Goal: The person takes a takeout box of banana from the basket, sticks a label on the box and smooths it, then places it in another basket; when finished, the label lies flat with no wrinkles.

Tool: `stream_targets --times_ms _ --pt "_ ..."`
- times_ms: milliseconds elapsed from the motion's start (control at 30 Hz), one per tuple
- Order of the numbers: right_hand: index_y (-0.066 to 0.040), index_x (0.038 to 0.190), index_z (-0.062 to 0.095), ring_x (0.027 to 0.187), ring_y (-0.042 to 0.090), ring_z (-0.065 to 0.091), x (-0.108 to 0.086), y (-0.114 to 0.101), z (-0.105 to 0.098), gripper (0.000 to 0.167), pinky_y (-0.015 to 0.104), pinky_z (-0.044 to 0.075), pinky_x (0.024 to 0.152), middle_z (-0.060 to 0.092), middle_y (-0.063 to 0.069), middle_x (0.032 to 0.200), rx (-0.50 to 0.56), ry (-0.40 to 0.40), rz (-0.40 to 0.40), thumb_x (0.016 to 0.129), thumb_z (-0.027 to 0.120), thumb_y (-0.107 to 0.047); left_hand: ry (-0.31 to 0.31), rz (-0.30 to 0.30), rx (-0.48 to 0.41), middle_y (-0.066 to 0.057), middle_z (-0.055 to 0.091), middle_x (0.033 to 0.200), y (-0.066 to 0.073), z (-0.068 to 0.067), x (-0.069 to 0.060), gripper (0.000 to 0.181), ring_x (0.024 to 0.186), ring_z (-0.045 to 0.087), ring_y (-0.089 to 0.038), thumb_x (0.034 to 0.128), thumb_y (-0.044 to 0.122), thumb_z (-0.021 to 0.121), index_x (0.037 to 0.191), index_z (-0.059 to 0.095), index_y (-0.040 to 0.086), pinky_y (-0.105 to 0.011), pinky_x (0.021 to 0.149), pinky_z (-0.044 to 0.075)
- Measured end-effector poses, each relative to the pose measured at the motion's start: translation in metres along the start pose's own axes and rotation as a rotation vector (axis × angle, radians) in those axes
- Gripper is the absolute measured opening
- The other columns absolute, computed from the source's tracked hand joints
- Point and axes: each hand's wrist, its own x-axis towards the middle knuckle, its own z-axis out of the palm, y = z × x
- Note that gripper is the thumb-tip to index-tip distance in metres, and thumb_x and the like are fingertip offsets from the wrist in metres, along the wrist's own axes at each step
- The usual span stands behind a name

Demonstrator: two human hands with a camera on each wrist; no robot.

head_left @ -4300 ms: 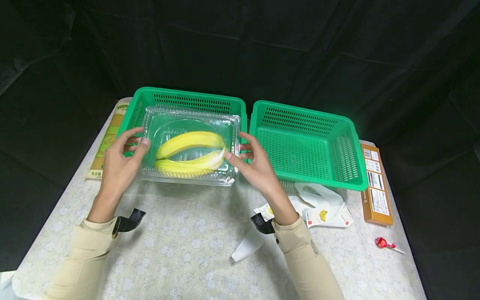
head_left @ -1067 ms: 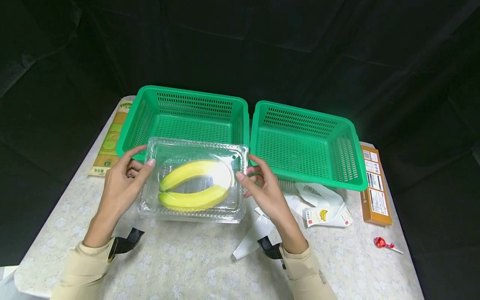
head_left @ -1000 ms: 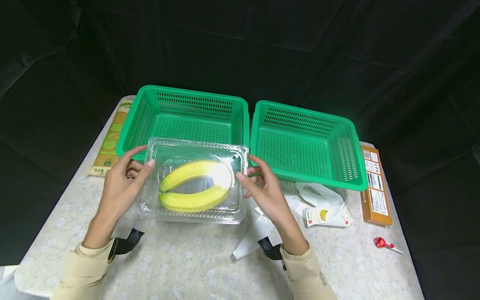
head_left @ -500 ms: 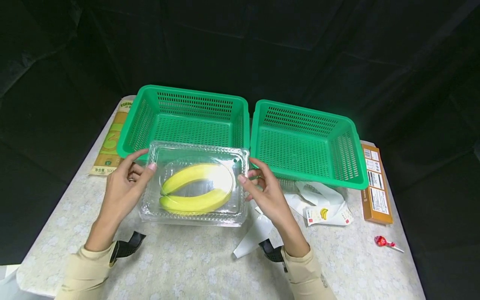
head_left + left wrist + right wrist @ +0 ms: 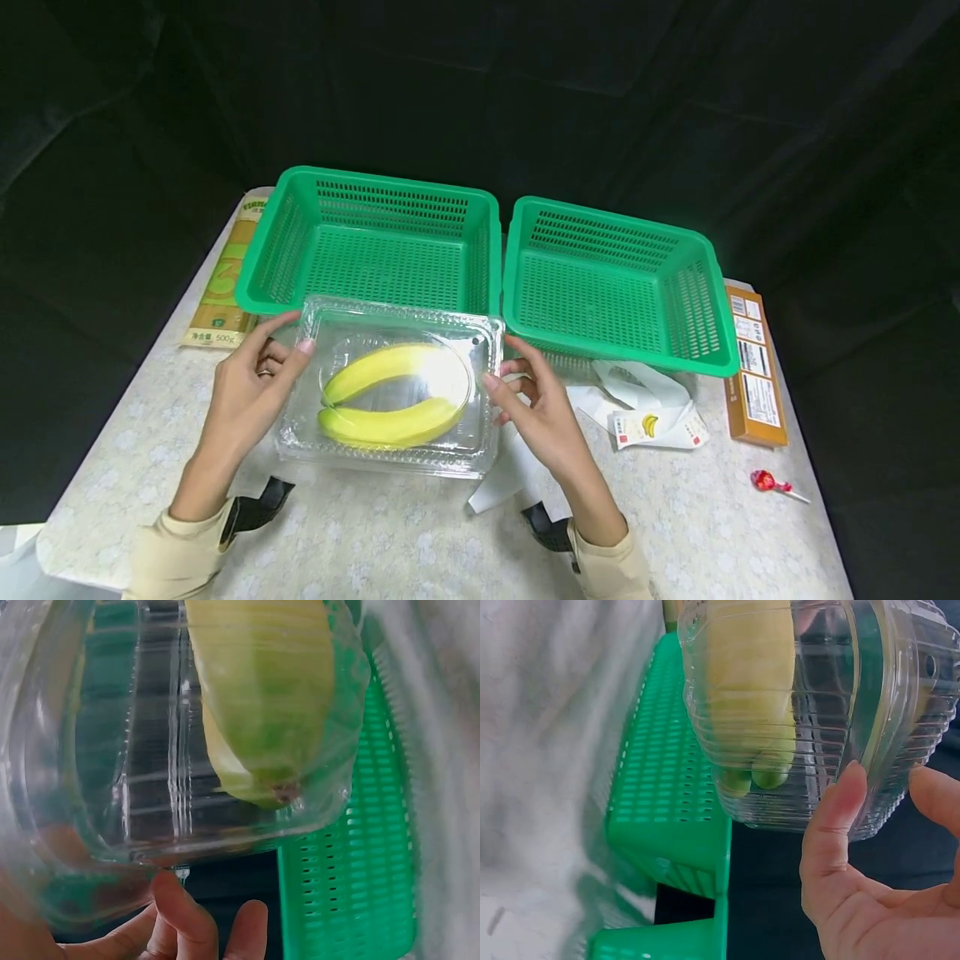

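Observation:
In the head view a clear plastic clamshell box [image 5: 401,333] holds two yellow bananas [image 5: 393,423], seen through its lid. My left hand [image 5: 251,400] grips the box's left edge, thumb on top. At the right edge, my right hand [image 5: 543,412] pinches the rim between thumb and fingers. The box is held up off the table, just in front of the left green basket [image 5: 258,258]. Greenish banana ends [image 5: 281,769] show through the side in the left wrist view. The right wrist view shows the thumb [image 5: 840,802] against the ribbed box wall.
A second green basket [image 5: 592,312] stands to the right. White plastic wrapping [image 5: 645,400] with a banana label lies before it. An orange-brown carton [image 5: 757,367] and a red lollipop [image 5: 765,480] are at the far right. A yellow-green 500g packet [image 5: 225,279] lies at the left.
From over the left basket, both hands have brought the box with the bananas toward me, and it has come slightly nearer in the last half second. The grip is unchanged.

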Motion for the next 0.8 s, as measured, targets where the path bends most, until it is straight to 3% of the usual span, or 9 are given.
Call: stream_targets --times_ms 200,533,800 --pt "-0.013 0.154 0.036 0.079 0.007 0.058 -0.007 0.014 0.004 0.062 0.025 0.056 0.063 0.049 0.009 0.114 0.031 0.003 0.022 0.098 0.064 -0.014 -0.001 -0.027 0.003 -0.001 0.058 0.076 -0.008 0.008 -0.007 0.046 0.062 0.047 -0.004 0.1010 0.030 0.061 0.142 0.055 0.012 -0.020 0.056 0.042" --pt "-0.020 0.153 0.037 0.081 0.009 0.058 -0.005 0.043 0.011 0.061 0.026 0.055 0.068 0.051 0.011 0.114 0.042 -0.019 0.128 0.099 0.064 -0.021 -0.064 -0.088 0.048 -0.007 0.061 0.080 -0.027 0.020 -0.011 0.050 0.060 0.048 -0.006 0.1016 0.036 0.059 0.144 0.053 0.010 -0.023 0.055 0.042" --pt "-0.018 0.153 0.038 0.079 0.012 0.060 0.003 0.061 0.019 0.061 0.027 0.057 0.065 0.054 0.013 0.112 0.029 -0.012 0.163 0.098 0.065 -0.020 -0.088 -0.109 0.066 -0.010 0.062 0.081 -0.044 0.030 -0.010 0.051 0.059 0.049 -0.007 0.1022 0.038 0.057 0.144 0.052 0.008 -0.024 0.054 0.043"
